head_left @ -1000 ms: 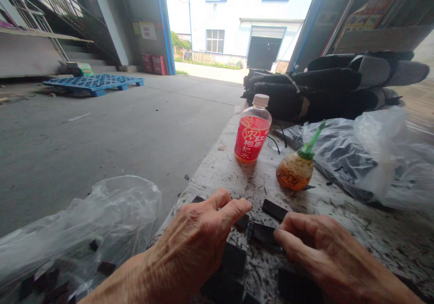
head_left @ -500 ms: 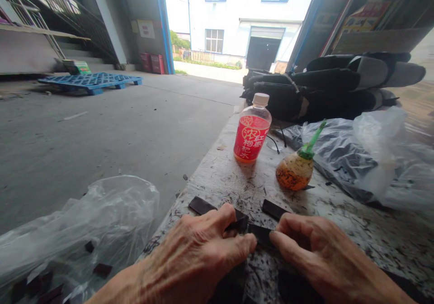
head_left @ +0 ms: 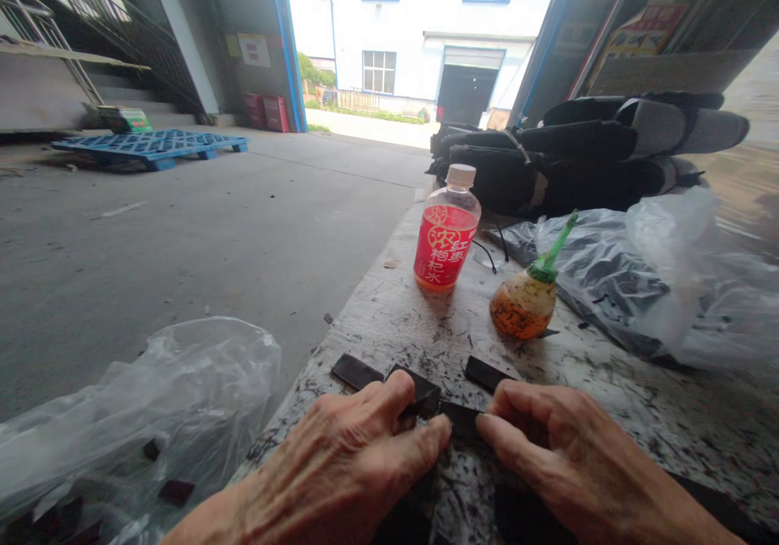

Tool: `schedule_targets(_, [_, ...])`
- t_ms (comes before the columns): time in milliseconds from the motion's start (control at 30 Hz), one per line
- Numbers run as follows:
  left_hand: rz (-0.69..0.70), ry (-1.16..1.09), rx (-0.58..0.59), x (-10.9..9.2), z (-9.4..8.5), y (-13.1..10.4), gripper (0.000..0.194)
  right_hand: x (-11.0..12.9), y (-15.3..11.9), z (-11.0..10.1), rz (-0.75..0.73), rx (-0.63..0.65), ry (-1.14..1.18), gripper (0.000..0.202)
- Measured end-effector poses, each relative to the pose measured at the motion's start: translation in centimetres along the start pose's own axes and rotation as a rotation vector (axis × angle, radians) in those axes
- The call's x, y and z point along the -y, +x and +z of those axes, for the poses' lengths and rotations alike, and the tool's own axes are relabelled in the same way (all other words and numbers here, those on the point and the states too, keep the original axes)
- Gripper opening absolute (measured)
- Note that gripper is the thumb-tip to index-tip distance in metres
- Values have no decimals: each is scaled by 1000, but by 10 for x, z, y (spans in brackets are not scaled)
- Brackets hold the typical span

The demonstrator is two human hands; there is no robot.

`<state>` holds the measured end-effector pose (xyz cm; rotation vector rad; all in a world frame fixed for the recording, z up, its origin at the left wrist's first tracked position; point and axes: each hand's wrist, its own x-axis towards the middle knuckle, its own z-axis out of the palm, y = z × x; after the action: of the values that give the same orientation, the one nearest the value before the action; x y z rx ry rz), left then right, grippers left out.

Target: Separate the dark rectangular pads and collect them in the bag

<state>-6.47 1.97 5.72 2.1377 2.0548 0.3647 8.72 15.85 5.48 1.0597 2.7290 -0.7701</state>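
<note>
My left hand [head_left: 359, 456] and my right hand [head_left: 560, 448] rest on the speckled worktable [head_left: 639, 399], fingertips almost meeting over a small dark flat strip [head_left: 461, 420]. Both hands pinch or press that strip between them. More dark strips lie just beyond the fingers: one at the left [head_left: 356, 371], one in the middle [head_left: 419, 389] under my left fingers, one at the right [head_left: 485, 372]. Larger dark pieces lie partly hidden under my palms.
A red-labelled drink bottle [head_left: 445, 233] and a round orange glue bottle with a green nozzle [head_left: 527, 302] stand behind the strips. Plastic bags of dark material [head_left: 633, 277] and rolled dark sheets [head_left: 584, 156] fill the right. Another clear bag [head_left: 152, 415] hangs at the table's left edge.
My left hand drew back toward me, uncovering strips on the table, and its fingers closed in on the strip at my right fingertips. My right hand barely shifted.
</note>
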Motion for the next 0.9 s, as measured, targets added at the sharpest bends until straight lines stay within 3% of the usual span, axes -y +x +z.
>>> schedule_targets(100, [35, 88, 87, 3, 3, -1, 48, 0, -1, -1, -13, -10, -6, 26])
schedule_targets(433, [118, 106, -126, 5, 2, -2, 42, 1, 2, 2, -36, -40, -65, 25])
schedule_targets(567, [92, 80, -104, 4, -3, 1, 35, 0, 5, 1, -60, -55, -85, 20])
schedule_targets(700, [72, 76, -54, 4, 1, -1, 42, -1, 2, -7, -72, -83, -63, 10])
schedule_targets(800, [-1, 34, 11, 3, 4, -3, 46, -6, -4, -13, -141, -173, -74, 14])
schedule_targets(900, [-49, -35, 50, 7, 9, -5, 42, -15, -12, -14, -340, -269, -123, 25])
